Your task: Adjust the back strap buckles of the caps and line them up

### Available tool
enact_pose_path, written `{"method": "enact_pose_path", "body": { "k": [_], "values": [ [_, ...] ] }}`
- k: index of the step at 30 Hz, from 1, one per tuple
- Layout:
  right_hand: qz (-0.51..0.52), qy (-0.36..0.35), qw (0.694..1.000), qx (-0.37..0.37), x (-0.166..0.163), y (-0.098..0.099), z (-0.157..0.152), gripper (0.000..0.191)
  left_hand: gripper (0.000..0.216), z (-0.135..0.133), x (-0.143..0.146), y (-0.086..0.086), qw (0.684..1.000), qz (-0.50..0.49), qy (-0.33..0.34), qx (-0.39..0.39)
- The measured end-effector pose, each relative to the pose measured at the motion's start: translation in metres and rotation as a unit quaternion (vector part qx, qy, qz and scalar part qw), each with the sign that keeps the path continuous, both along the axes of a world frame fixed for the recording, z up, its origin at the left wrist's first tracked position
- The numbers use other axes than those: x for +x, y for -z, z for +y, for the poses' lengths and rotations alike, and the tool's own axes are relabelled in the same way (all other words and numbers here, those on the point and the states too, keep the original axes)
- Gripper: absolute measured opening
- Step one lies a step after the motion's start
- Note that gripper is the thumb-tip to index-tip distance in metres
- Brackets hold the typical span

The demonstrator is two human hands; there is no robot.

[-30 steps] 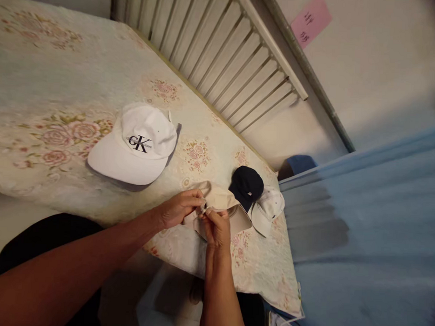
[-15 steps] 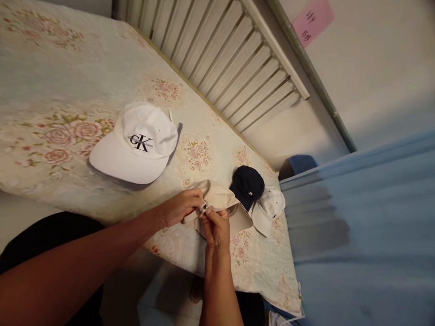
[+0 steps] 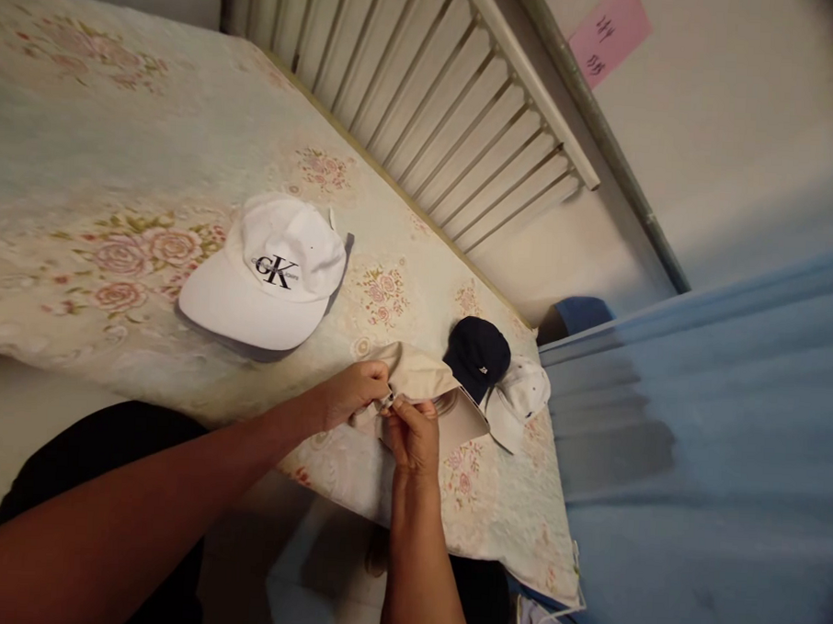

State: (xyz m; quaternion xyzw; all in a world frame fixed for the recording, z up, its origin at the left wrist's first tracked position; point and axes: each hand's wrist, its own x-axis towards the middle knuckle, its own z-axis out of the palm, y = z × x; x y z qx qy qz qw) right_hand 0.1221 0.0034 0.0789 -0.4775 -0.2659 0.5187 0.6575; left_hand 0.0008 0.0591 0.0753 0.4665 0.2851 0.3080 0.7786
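Observation:
A beige cap [image 3: 424, 377] lies near the bed's front edge. Both hands pinch its back strap, where a small metal buckle [image 3: 388, 400] shows between the fingers. My left hand [image 3: 353, 391] grips the strap from the left with fingers closed. From below, my right hand [image 3: 411, 433] pinches the strap's other end. A dark navy cap [image 3: 478, 352] and a small white cap [image 3: 518, 399] lie just right of the beige one. A larger white cap with a black logo [image 3: 266, 273] rests further left on the bed.
The caps lie on a floral quilted bedspread [image 3: 119, 179]. A white slatted headboard rail [image 3: 453, 102] runs along the far side. A blue curtain [image 3: 714, 454] hangs on the right. A pink note [image 3: 610, 35] is stuck on the wall.
Both hands stay pinched on the beige cap's strap and have drawn slightly closer together at the buckle. The view has drifted a little; the caps have not moved.

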Motion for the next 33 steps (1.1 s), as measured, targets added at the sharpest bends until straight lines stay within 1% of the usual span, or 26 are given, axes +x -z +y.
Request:
{"method": "enact_pose_path", "body": {
  "k": [4, 10, 15, 21, 29, 33],
  "values": [
    [-0.004, 0.003, 1.0, 0.001, -0.001, 0.002, 0.0, 0.025, 0.012, 0.0, 0.0, 0.001, 1.0, 0.023, -0.01, 0.012],
    [0.003, 0.003, 1.0, 0.008, -0.001, 0.002, 0.0, 0.023, 0.015, -0.001, -0.001, 0.004, 1.0, 0.004, 0.0, 0.021],
    [-0.003, 0.001, 1.0, 0.004, 0.0, 0.0, 0.0, 0.022, 0.018, -0.001, -0.003, 0.001, 1.0, -0.002, 0.016, 0.012],
    [-0.013, 0.009, 1.0, -0.003, 0.001, -0.001, -0.001, 0.024, 0.019, -0.001, -0.003, 0.0, 1.0, -0.014, 0.019, 0.004],
    [-0.001, 0.002, 1.0, 0.005, -0.001, 0.005, -0.001, 0.023, 0.017, 0.0, -0.005, -0.008, 0.999, 0.018, 0.036, -0.019],
    [-0.004, -0.004, 1.0, 0.008, -0.002, 0.004, -0.001, 0.024, 0.016, -0.001, -0.005, -0.007, 0.999, 0.02, 0.027, -0.008]
  ]
}}
